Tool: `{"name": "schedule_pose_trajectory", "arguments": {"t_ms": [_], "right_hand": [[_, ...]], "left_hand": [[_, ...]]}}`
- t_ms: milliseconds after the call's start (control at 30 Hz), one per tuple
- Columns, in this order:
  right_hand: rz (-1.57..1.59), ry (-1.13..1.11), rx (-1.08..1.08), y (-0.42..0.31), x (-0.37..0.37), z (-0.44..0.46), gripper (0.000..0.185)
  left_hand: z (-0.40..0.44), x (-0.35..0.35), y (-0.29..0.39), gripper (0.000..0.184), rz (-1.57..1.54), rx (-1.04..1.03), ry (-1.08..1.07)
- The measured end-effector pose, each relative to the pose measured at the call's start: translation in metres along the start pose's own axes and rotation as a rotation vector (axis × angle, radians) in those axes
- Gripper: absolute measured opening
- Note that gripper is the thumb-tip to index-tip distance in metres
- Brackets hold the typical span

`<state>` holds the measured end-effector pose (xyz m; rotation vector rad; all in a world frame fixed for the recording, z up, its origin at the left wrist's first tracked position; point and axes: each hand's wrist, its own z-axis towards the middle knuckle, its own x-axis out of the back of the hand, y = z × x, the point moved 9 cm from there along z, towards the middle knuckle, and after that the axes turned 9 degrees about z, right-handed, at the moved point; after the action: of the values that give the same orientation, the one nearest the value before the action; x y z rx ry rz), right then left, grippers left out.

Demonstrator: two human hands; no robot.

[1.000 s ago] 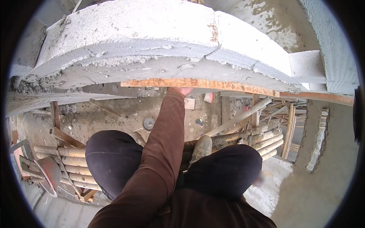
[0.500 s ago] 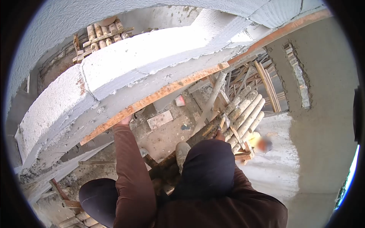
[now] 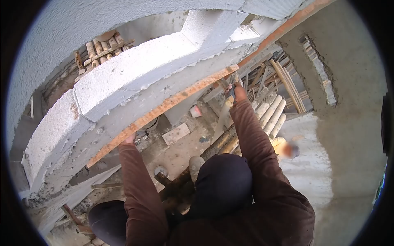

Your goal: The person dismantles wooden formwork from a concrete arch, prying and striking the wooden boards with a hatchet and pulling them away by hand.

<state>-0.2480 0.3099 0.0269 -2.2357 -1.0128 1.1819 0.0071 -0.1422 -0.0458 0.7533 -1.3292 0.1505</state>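
A long, narrow wooden board lies along the lower edge of a curved, plastered block wall. My left hand grips the board's lower edge toward its left part, with some fingers hidden behind it. Close to the board's right end, my right hand is closed around a hand tool with a dark handle. The tool's far end is near the board, too small and blurred to name its kind.
Bamboo or log poles form a platform below on the right, where another person in yellow is visible. A pale block and a small red-and-white container lie below. A plastered wall rises at the right.
My right hand has moved up and forward with the tool, from above the poles to the board's right end. My left hand stays on the board. The view has shifted slightly.
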Motion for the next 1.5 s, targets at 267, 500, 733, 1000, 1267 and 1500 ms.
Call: {"name": "schedule_pose_trajectory", "arguments": {"t_ms": [267, 500, 733, 1000, 1267, 1500], "right_hand": [[-0.009, 0.123, 0.120, -0.009, 0.003, -0.001, 0.017], [0.007, 0.059, 0.107, -0.006, 0.009, 0.005, 0.022], [-0.055, 0.009, 0.075, -0.001, 0.004, 0.008, 0.021], [0.055, 0.012, 0.040, 0.001, 0.024, 0.020, 0.025], [-0.031, -0.011, -0.023, 0.015, -0.004, -0.003, 0.028], [-0.131, 0.008, 0.077, 0.013, 0.005, 0.016, 0.028]], "left_hand": [[0.011, -0.048, -0.028, 0.057, -0.377, -0.171, 0.205], [-0.002, 0.011, 0.010, 0.053, -0.139, -0.063, 0.061], [0.001, 0.008, 0.011, 0.050, -0.208, -0.084, 0.100], [-0.002, 0.011, 0.017, 0.049, -0.078, -0.086, 0.059], [0.002, -0.002, 0.021, 0.046, -0.392, -0.102, -0.014], [0.004, -0.065, 0.002, 0.041, -1.217, 0.047, -0.059]]}}
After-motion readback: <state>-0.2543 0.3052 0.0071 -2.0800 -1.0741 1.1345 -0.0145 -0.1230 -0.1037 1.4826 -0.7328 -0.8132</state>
